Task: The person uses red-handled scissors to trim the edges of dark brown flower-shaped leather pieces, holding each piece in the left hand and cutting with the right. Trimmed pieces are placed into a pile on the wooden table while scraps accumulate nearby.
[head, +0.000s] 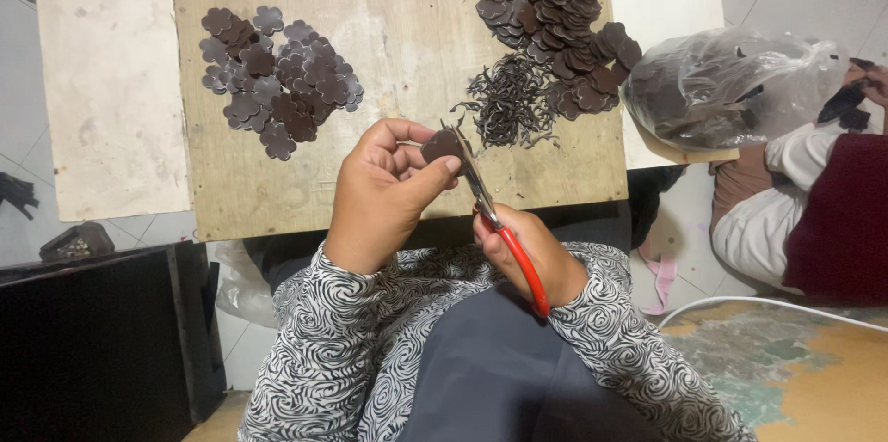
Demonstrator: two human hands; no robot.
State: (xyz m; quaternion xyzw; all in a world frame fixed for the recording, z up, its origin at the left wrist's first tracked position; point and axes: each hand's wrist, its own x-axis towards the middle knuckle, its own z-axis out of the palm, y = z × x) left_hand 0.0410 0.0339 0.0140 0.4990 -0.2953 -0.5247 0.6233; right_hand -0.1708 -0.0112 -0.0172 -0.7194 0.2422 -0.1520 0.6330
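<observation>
My left hand (pixel 384 188) pinches a small dark brown flower-shaped leather piece (pixel 441 144) between thumb and fingers, just above the near edge of a wooden board (pixel 388 81). My right hand (pixel 532 252) grips red-handled scissors (pixel 499 225), whose blades meet the right side of that piece. A heap of trimmed flower pieces (pixel 277 81) lies on the board's left part. Another heap of brown pieces (pixel 560 30) lies at the upper right, with a tangle of thin dark offcuts (pixel 509 104) beside it.
A clear plastic bag (pixel 731 86) full of dark pieces sits at the right, next to another person in white and maroon clothes (pixel 805 211). A pale slab (pixel 111 81) lies left of the board. A black box (pixel 102 331) stands at lower left. A white cable (pixel 768 303) crosses the floor.
</observation>
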